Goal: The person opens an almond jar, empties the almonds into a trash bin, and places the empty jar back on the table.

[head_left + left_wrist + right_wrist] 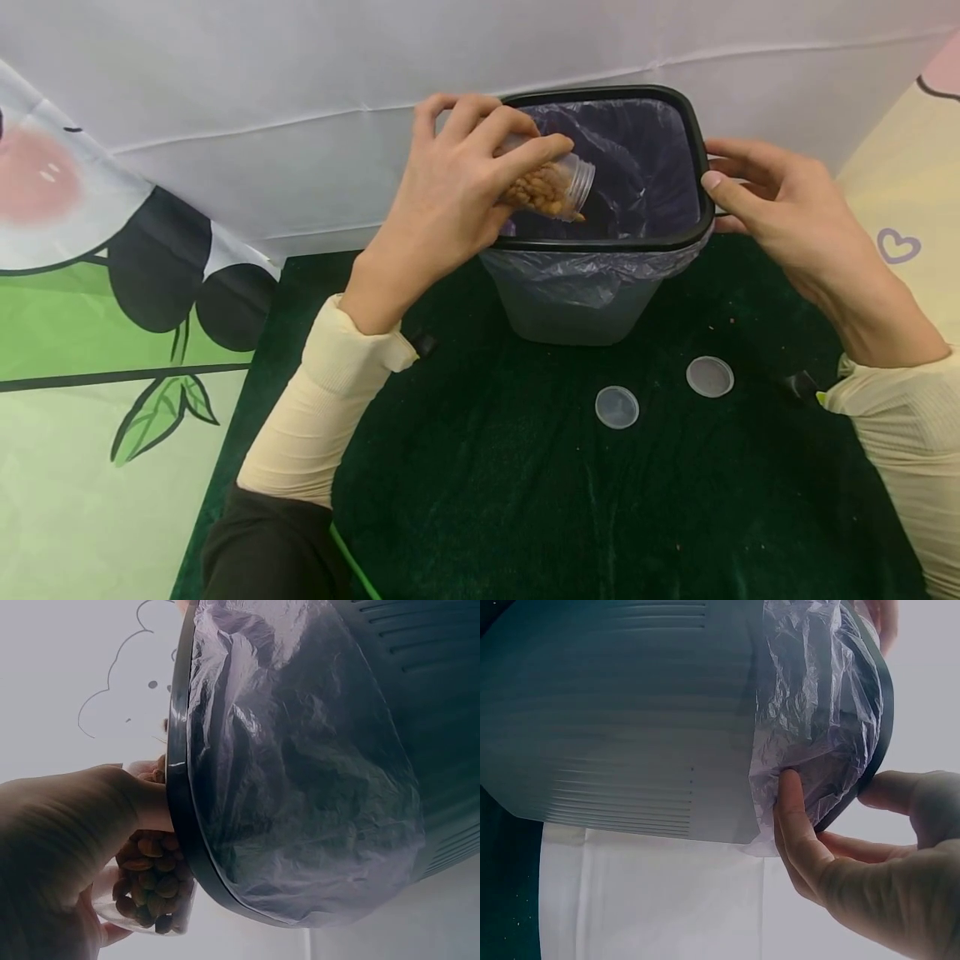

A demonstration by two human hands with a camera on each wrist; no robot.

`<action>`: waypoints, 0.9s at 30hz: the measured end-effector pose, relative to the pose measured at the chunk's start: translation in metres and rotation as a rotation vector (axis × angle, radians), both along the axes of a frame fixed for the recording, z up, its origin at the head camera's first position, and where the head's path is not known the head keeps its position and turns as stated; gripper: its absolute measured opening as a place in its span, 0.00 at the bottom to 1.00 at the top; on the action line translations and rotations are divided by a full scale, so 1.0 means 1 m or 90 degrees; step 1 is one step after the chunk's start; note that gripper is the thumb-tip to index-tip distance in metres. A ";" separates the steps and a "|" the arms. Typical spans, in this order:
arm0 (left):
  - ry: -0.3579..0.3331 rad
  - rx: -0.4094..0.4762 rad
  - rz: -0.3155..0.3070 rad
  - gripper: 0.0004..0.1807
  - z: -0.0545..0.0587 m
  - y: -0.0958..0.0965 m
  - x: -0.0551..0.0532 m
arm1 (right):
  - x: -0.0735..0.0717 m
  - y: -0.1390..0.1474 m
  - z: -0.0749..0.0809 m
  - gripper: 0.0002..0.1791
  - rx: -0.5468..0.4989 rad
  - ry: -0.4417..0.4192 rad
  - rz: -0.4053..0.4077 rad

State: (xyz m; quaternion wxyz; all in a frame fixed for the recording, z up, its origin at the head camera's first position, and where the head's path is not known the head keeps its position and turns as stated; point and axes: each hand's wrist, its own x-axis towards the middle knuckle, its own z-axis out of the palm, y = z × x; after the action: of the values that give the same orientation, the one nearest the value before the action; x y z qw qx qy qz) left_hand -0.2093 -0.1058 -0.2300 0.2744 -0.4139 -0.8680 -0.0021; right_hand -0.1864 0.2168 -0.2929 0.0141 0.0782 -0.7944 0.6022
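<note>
My left hand [457, 175] grips a clear plastic jar [581, 185] of brown nut-like pieces [538, 192]. The jar is tipped on its side over the trash bin [577, 312], its threaded mouth facing right. One piece sits at the lip of the mouth. Through the jar wall, more of the pieces [154, 885] show in the left wrist view, partly behind the bin's rim [178, 750]. My right hand [795, 200] holds the bin's right edge, thumb on the black rim and fingers outside against the overhanging plastic liner [802, 712].
Two round clear lids [617, 407] lie apart on the dark green cloth [480, 483] in front of the bin. A few crumbs are scattered near them. Behind the bin rises a white fabric backdrop [300, 83], with printed cartoon panels at both sides.
</note>
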 end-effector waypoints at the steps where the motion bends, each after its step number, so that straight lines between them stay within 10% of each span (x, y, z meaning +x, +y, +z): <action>1: 0.001 -0.001 0.001 0.31 0.000 0.000 0.000 | 0.000 0.000 0.000 0.30 0.002 -0.001 0.000; 27: 0.003 0.010 -0.006 0.29 0.000 0.003 0.002 | 0.003 0.000 -0.001 0.30 -0.005 -0.003 -0.004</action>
State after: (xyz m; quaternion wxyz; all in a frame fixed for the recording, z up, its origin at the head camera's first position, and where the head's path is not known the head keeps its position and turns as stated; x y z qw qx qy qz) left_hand -0.2076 -0.1032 -0.2298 0.2800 -0.4161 -0.8651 -0.0093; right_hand -0.1839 0.2168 -0.2942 0.0141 0.0743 -0.7925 0.6051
